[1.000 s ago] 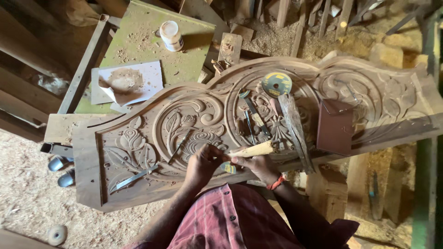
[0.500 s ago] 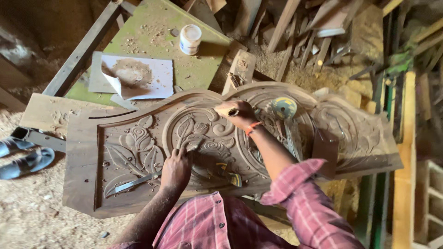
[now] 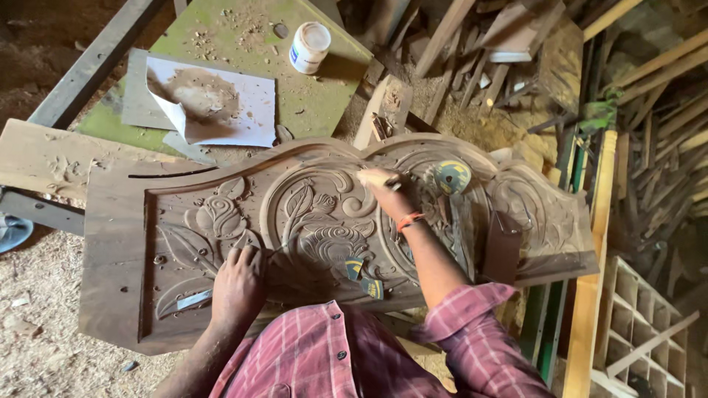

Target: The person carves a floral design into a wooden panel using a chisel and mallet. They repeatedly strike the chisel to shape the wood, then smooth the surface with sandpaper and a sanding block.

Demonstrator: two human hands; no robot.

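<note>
My left hand point(image 3: 237, 284) lies flat, fingers spread, on the carved wooden panel point(image 3: 324, 228) near its rose relief. Further right, my right hand point(image 3: 383, 188) is closed around a small tool point(image 3: 394, 184) at the panel's upper middle, just beside a round yellow-blue disc point(image 3: 451, 175).

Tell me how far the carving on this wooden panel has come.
Mostly carved: the carved wooden panel shows finished-looking roses, leaves and scrolls in relief. In hand: the right hand works a small tool near the top centre, and the left hand presses flat on the panel. Left: the plain border and any fine cleaning; I cannot judge the detail under the arm.
</note>
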